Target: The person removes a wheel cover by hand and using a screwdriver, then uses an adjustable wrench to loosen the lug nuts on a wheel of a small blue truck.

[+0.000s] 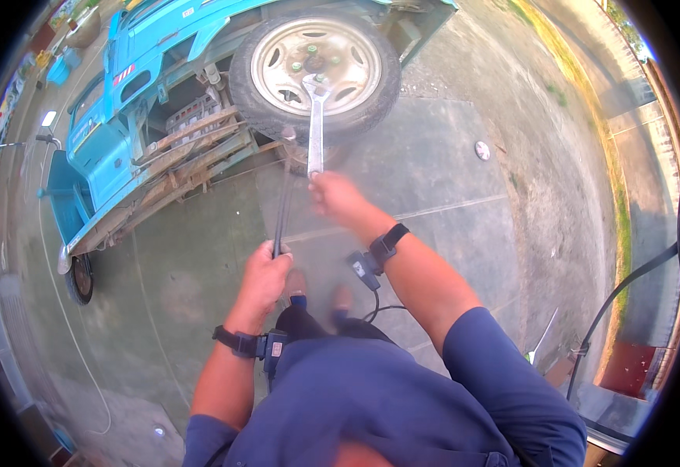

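My right hand [332, 194] grips the handle end of a long silver open-end wrench [314, 132], whose jaw lies at a lower nut on the pale rim of a wheel [348, 66] fitted to a turquoise vehicle [106, 179]. Below and to the left, my left hand [268, 279] is closed on a long dark metal bar [283, 210] that rises toward the bottom of the tire, where its rounded upper end shows. I cannot tell whether that end touches the tire.
A small front wheel [81, 280] stands at the vehicle's left end. Concrete floor [433, 226] surrounds my feet, with dirt ground and a grassy strip at the right. A small round object [481, 152] lies on the concrete; cables [620, 288] run along the right.
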